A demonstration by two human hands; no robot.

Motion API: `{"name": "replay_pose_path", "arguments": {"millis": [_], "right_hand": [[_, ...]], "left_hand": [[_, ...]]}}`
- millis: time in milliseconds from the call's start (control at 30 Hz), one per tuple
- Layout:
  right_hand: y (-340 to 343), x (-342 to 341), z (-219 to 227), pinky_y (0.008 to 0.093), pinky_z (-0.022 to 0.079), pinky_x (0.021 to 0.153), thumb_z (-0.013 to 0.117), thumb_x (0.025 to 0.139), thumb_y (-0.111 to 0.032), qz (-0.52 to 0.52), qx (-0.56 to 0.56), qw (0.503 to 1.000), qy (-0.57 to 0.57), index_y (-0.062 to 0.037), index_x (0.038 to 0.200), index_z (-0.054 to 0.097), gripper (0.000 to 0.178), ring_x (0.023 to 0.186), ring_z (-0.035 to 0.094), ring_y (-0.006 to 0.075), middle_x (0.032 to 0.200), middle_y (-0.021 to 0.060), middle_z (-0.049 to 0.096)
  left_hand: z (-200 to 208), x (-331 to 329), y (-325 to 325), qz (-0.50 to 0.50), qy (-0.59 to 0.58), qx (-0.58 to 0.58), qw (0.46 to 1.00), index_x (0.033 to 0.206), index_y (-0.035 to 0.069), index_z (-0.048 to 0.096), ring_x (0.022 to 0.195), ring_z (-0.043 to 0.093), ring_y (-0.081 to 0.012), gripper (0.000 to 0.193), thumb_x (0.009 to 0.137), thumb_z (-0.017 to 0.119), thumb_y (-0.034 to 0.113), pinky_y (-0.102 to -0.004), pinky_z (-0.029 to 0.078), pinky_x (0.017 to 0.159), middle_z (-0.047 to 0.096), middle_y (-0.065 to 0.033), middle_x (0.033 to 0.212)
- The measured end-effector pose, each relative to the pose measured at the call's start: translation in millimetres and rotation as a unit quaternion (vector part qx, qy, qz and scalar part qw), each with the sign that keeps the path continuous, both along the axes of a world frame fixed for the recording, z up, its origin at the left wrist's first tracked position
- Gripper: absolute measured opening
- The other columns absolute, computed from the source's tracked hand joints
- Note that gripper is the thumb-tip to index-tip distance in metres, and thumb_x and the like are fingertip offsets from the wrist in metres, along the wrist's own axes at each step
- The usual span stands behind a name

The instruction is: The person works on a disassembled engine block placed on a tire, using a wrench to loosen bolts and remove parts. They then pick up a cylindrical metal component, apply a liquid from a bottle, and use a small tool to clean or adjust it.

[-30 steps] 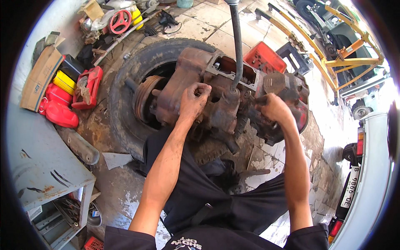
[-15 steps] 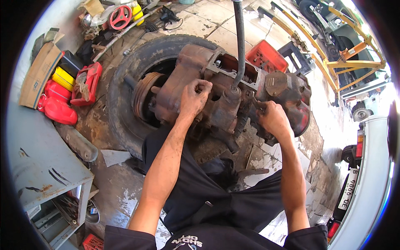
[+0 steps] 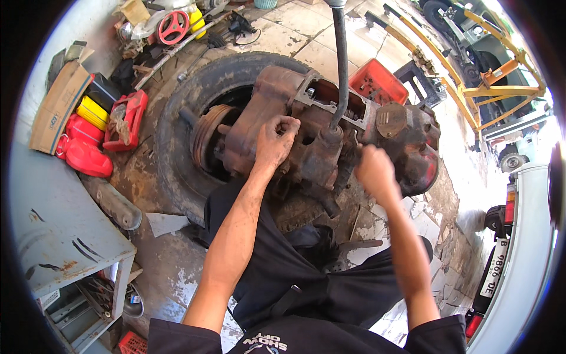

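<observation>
A rusty brown gearbox [image 3: 309,162] lies across a large tyre [image 3: 177,153], with a long gear lever [image 3: 341,65] rising from it. My left hand [image 3: 275,140] rests on the housing left of the lever's base. Its thumb and fingers curl together, and whatever may be between them is hidden. My right hand [image 3: 376,171] is closed at the right side of the lever's base, somewhat smeared by motion. A thin metal piece [image 3: 357,137] shows by its fingertips; what it belongs to is too small to make out. The housing's top opening [image 3: 327,94] exposes inner parts.
Behind the gearbox are a red tray [image 3: 377,82] and a black crate [image 3: 420,82]. A yellow metal frame [image 3: 460,82] stands at far right. Left are a grey metal cabinet [image 3: 65,230], red containers [image 3: 88,156] and a cardboard box [image 3: 59,109]. A light-coloured vehicle [image 3: 519,253] borders the right.
My right hand has shifted slightly left and turned, now blurred beside the lever's base. My left hand stays in place on the housing.
</observation>
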State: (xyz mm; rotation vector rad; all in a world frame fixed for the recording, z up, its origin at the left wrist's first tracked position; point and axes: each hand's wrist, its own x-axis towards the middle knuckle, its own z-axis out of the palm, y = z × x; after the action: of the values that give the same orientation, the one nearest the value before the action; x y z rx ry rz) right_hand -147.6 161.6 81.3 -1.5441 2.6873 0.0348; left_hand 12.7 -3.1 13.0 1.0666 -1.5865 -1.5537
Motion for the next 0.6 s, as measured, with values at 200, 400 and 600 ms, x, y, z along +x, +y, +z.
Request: {"name": "replay_pose_path", "arguments": {"millis": [200,400,600], "right_hand": [[19.7,41.6,-67.5,0.0471,0.053,0.069,0.054,0.084,-0.006,-0.094,-0.034,0.995,-0.024,0.0028,0.139,0.041,0.057,0.074,0.066,0.0394,0.079,0.0235,0.066],[30.3,39.9,-1.0,0.0475,0.054,0.078,0.063,0.079,-0.008,-0.065,-0.021,0.995,-0.072,-0.0029,0.134,0.050,0.057,0.085,0.066,0.0413,0.090,0.0239,0.067],[2.5,-42.2,19.7,0.0438,0.050,0.084,0.070,0.080,-0.021,-0.022,0.022,0.998,-0.059,0.0008,0.105,0.067,0.034,0.094,0.063,0.0401,0.094,0.0259,0.066]], "left_hand": [[-10.3,-4.9,-0.2,-0.011,0.029,-0.020,0.999,0.096,0.001,0.067,0.061,0.053,-0.0061,0.029,0.089,0.067,0.029,-0.0230,0.042,0.056,0.063,-0.0007,0.075],[-13.3,1.2,1.8,-0.003,0.015,-0.005,1.000,0.096,0.002,0.067,0.062,0.053,-0.0058,0.029,0.089,0.067,0.029,-0.0228,0.042,0.056,0.063,-0.0002,0.075],[-6.4,-5.9,3.2,-0.011,0.004,-0.007,1.000,0.097,0.003,0.068,0.062,0.053,-0.0059,0.029,0.089,0.067,0.030,-0.0229,0.043,0.057,0.063,0.0001,0.075]]}}
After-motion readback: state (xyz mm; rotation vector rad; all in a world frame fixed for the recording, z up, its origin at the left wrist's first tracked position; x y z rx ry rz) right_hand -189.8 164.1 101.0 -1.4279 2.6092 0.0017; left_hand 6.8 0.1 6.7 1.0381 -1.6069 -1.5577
